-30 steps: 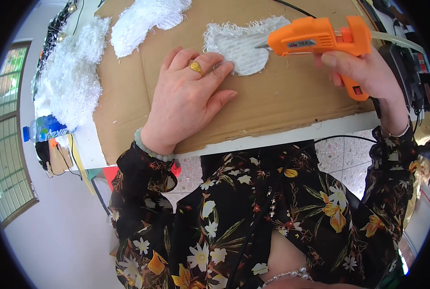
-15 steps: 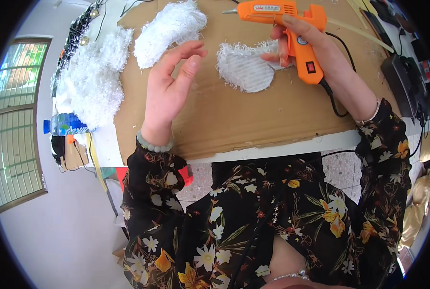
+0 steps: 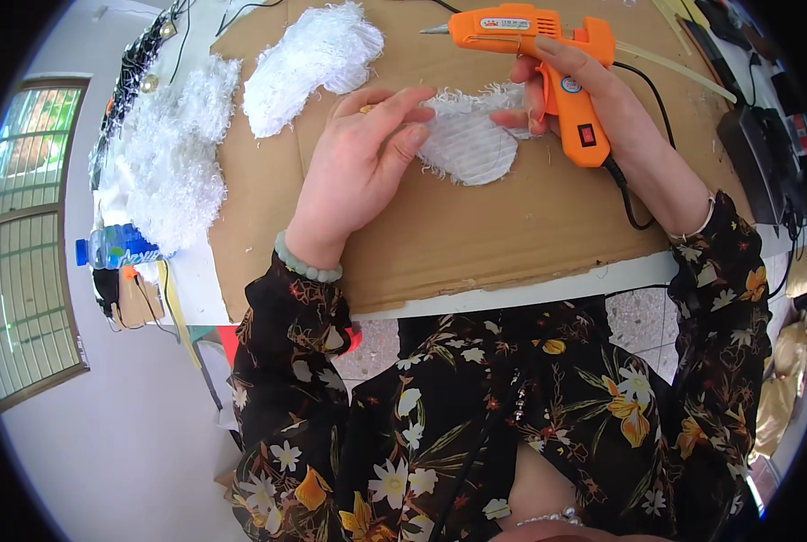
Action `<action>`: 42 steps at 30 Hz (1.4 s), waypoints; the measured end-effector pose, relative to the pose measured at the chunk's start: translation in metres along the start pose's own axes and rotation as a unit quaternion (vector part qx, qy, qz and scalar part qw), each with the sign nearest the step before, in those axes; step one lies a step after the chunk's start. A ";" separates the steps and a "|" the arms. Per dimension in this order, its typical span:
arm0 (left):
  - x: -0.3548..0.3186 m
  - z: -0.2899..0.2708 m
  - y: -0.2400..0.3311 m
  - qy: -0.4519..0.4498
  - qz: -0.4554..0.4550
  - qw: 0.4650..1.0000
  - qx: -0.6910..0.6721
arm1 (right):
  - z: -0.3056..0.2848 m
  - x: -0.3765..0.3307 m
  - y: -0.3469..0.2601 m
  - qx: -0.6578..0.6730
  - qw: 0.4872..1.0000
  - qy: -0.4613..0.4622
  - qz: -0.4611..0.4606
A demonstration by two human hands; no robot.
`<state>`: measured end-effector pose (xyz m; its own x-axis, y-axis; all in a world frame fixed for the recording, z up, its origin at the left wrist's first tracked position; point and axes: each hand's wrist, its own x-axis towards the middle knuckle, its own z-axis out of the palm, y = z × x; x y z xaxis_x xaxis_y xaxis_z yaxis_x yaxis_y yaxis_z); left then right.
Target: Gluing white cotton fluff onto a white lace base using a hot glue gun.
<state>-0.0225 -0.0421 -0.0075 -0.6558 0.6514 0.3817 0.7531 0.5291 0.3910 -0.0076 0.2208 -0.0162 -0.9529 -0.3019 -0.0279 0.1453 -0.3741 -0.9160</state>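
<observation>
1. A small white fabric patch (image 3: pixel 469 144) lies flat on a sheet of brown cardboard (image 3: pixel 512 235), near its far middle. The patch is roughly oval, with fine parallel ridges across its face and a shaggy white fringe along its top and left edges.
2. The left hand (image 3: pixel 358 172) lies palm down on the cardboard, fingers stretched out and slightly spread. Its fingertips (image 3: pixel 414 135) press on the left edge of the patch. It grips nothing. A pale green bead bracelet (image 3: pixel 306 264) circles the wrist.
3. The right hand (image 3: pixel 593 113) is wrapped around the handle of an orange glue gun (image 3: pixel 539 45). Its lower fingers touch the right edge of the patch. The gun's metal nozzle points left, above the patch and clear of it.
4. A black cord (image 3: pixel 629 194) runs from the base of the gun's handle across the cardboard.
5. A larger fluffy white piece (image 3: pixel 309 63) lies on the cardboard's far left corner.
6. A heap of white fluffy material (image 3: pixel 173 154) sits just left of the cardboard.
7. A plastic bottle with a blue label (image 3: pixel 114 248) lies at the table's left edge.
</observation>
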 end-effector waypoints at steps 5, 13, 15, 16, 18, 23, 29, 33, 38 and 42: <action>-0.001 -0.007 -0.004 0.122 -0.143 0.948 -0.256 | -0.001 -0.006 -0.015 0.012 0.999 -0.035 -0.039; -0.002 0.000 -0.010 0.084 -0.083 0.980 -0.159 | 0.012 -0.037 -0.028 -0.299 0.953 -0.047 0.015; -0.001 -0.001 -0.012 0.075 -0.087 0.979 -0.171 | 0.023 -0.036 -0.029 -0.430 0.900 -0.001 0.074; 0.002 -0.001 -0.014 0.059 -0.085 0.982 -0.159 | 0.027 -0.032 -0.034 -0.433 0.895 -0.006 0.107; 0.004 -0.001 -0.017 0.047 -0.085 0.984 -0.149 | 0.034 -0.026 -0.033 -0.452 0.886 0.011 0.103; 0.005 0.005 -0.014 0.078 -0.069 0.981 -0.164 | 0.036 -0.019 -0.029 -0.479 0.869 0.024 0.123; -0.004 0.000 -0.011 0.051 -0.074 0.989 -0.113 | 0.045 -0.016 -0.023 -0.490 0.863 0.032 0.119; 0.008 0.018 -0.018 0.065 -0.063 0.984 -0.156 | 0.037 -0.015 -0.023 -0.512 0.847 0.056 0.132; 0.001 0.008 -0.016 0.077 -0.042 0.994 -0.070 | 0.033 -0.016 -0.027 -0.519 0.848 0.039 0.101; -0.005 0.005 -0.015 0.092 0.010 0.995 0.026 | 0.002 -0.011 -0.034 -0.321 0.946 0.035 -0.021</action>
<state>-0.0298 -0.0507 -0.0191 -0.6360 0.5530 0.5382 0.7641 0.5486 0.3393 -0.0015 0.2353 0.0159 -0.9730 -0.2307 0.0073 -0.0624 0.2323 -0.9707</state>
